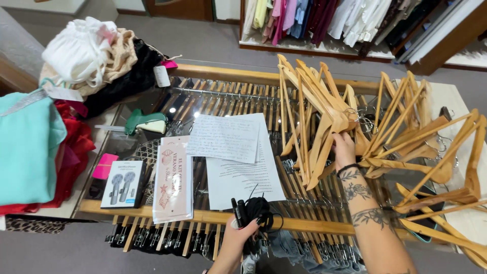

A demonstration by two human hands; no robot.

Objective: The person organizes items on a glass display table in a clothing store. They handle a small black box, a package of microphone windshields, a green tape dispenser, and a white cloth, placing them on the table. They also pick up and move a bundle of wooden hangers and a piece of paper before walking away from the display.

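Down low, near the front edge of the glass-topped table (223,76): left hand (238,231), fingers (261,221) curled shut around a black bundle (258,210) of pen-like sticks and a dark corded thing, held just over the wooden front rail. Farther right, right hand (345,147), wrist banded in black, forearm tattooed, reaching up into a heap of wooden hangers (314,106); fingers bent against the lower bars of the pile, thumb hidden, so cannot tell whether closed on one hanger or only pressing on it. More hangers (431,152) fanned out to the right, tilted and crossing each other, metal hooks tangled near the middle. Between the two hands, flat on the glass, handwritten paper sheets (238,152), overlapping. Just left of these, a long printed card (172,177), then a small white box (122,185) showing two handheld devices, and a pink note pad (105,166) beside it. At far left, folded clothes (30,142) in turquoise and red, with white, beige and black garments (96,56) piled behind. Under the glass, rows of clip hangers (228,96). Beyond the table, shirts on a rack (314,18).
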